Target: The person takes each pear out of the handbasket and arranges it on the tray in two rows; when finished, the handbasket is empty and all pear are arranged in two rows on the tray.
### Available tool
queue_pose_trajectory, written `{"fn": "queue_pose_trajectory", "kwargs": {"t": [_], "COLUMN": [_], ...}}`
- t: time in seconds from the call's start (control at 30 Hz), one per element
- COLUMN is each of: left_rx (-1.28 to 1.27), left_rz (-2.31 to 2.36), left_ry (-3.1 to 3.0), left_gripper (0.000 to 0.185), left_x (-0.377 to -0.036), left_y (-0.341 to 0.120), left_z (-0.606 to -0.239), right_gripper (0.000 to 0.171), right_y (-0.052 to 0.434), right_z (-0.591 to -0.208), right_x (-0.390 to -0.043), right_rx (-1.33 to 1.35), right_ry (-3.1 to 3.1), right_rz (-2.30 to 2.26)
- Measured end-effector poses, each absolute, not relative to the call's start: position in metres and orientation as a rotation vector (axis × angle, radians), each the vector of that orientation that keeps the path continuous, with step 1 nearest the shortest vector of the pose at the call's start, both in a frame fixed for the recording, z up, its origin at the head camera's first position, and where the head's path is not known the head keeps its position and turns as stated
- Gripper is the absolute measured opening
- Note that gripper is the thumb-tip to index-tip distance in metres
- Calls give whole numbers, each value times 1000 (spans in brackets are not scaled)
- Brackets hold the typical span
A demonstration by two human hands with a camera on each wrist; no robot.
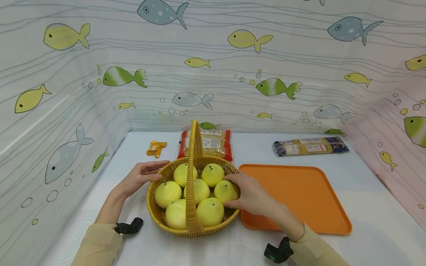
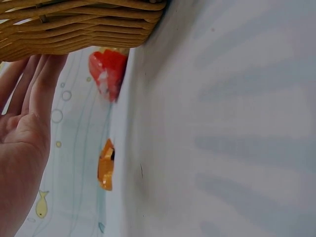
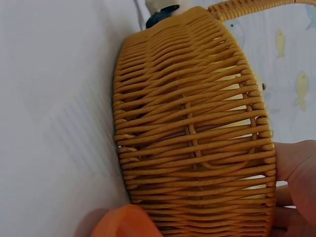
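Observation:
A yellow wicker basket (image 1: 155, 218) with a tall arched handle holds several round, yellow-green fruits (image 1: 210, 212) with short stems. Over its right rim reaches my right hand (image 1: 251, 194), thumb and fingers curled around the rightmost fruit (image 1: 227, 191), which still sits among the others. My left hand (image 1: 139, 177) lies against the basket's left rim with its fingers extended; in the left wrist view the fingers (image 2: 42, 86) reach up beside the woven wall. The right wrist view shows the basket's side (image 3: 197, 133), with the right hand (image 3: 298, 173) at the rim and its fingertips hidden.
An orange tray (image 1: 296, 195) lies right of the basket, its edge close to the wicker. Behind the basket is a clear bag with red ends (image 1: 213, 142). A small orange packet (image 1: 156, 148) lies back left, and a long package with dark blue ends (image 1: 311, 146) back right.

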State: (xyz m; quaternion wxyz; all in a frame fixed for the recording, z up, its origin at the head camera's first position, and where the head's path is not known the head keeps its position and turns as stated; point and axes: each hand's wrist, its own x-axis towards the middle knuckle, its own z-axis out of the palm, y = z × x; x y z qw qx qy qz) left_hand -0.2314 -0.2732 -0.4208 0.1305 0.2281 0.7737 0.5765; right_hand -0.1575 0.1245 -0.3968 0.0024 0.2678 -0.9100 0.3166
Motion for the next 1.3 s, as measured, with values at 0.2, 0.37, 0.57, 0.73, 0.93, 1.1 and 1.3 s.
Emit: {"fn": "queue_pose_trajectory", "kwargs": {"t": [0.2, 0.37, 0.57, 0.73, 0.93, 1.1, 1.3], "left_rx": [658, 661, 653, 659, 679, 676, 688], "left_rz": [1676, 1664, 1661, 1660, 1674, 1666, 1666], "left_ry": [2243, 2256, 2267, 2264, 2243, 2254, 2258], "left_gripper": [51, 50, 50, 51, 50, 50, 50], "left_x": [-232, -232, -230, -231, -232, -232, -232], "left_y": [-273, -273, -274, -275, -274, -274, -275], "left_z": [-422, -425, -425, -423, -422, -422, -421], "right_gripper": [65, 63, 63, 63, 64, 65, 67], "right_y": [123, 124, 126, 127, 129, 130, 130], "right_z": [-393, -398, -403, -402, -399, -397, -391], "right_x": [-158, -160, -161, -160, -160, -159, -157], "right_rx": [834, 882, 921, 898, 866, 860, 856], "right_ry": [-2898, -2796, -2698, -2695, -2685, -2651, -2634], "right_rz": [1030, 1073, 1093, 1107, 1128, 1134, 1146]}}
